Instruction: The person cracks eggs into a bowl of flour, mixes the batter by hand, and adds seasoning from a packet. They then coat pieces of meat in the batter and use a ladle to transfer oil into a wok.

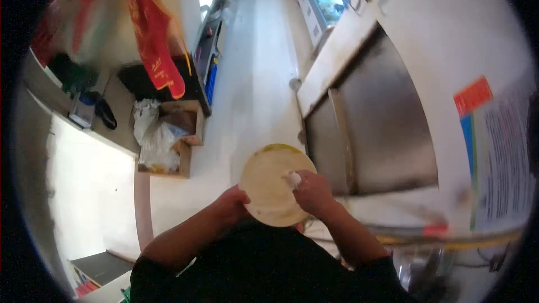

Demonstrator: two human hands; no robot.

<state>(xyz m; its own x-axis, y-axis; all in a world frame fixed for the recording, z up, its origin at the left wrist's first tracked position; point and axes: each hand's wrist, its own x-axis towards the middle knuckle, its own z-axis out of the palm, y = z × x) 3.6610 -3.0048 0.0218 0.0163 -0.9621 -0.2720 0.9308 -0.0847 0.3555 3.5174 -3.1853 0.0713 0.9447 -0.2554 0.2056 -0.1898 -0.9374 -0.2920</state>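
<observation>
A round, pale yellowish board or plate (268, 188) is held in front of my body, its broad face toward the camera. My left hand (233, 202) grips its left edge, with the fingers partly hidden. Over the right part of the face, my right hand (312, 191) is closed around a small white thing (293, 179), which looks like a cloth or tissue. A greenish patch shows along the far rim.
Cardboard boxes (196, 122) with plastic bags (160, 140) stand at the left below a hanging red apron (151, 28). A metal panel (382, 118) is at the right. A lit glass display case (325, 3) stands farther along the pale floor (255, 73).
</observation>
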